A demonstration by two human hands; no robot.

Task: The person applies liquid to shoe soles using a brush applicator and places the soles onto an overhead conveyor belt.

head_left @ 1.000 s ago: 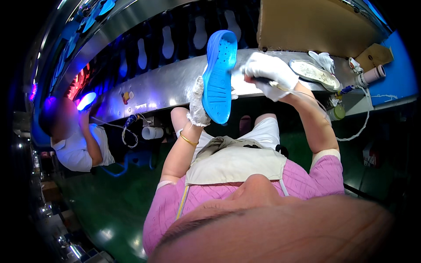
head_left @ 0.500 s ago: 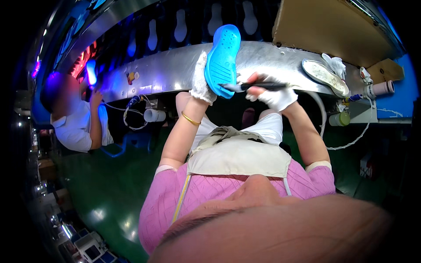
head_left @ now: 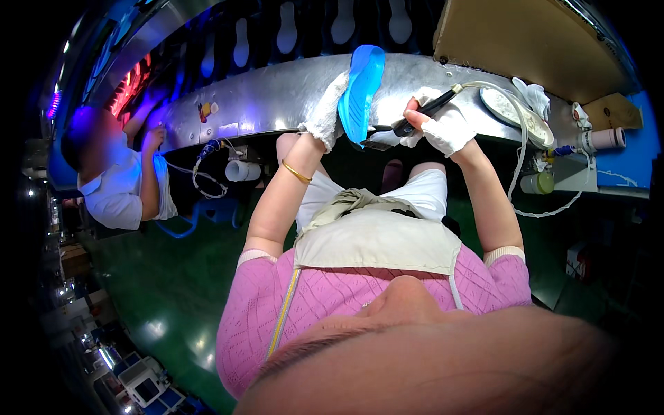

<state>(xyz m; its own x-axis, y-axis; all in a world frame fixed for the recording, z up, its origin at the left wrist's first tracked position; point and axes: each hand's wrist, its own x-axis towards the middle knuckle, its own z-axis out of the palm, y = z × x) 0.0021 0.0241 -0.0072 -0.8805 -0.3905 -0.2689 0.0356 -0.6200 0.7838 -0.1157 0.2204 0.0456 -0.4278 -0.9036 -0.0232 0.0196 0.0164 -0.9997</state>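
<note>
My left hand, in a white glove, is closed round the left side of a blue shoe sole. The sole stands tilted, turned partly edge-on, above the front edge of the metal bench. To its right, my right hand grips a black pen-shaped tool with a pale cable leaving its upper end. This hand wears a white glove with thumb and forefinger bare. The tool's lower end is apart from the sole, and its tip is hard to make out.
Dark shoe-shaped forms with pale soles line up behind the bench. A cardboard box stands at the right, near an oval pale tray and a white cloth. A co-worker sits at the left. A green-lidded jar is below right.
The sole has been turned from face-up to nearly edge-on. My right hand has drawn the tool off its heel end to the right and angled it differently. The co-worker's hand has shifted slightly.
</note>
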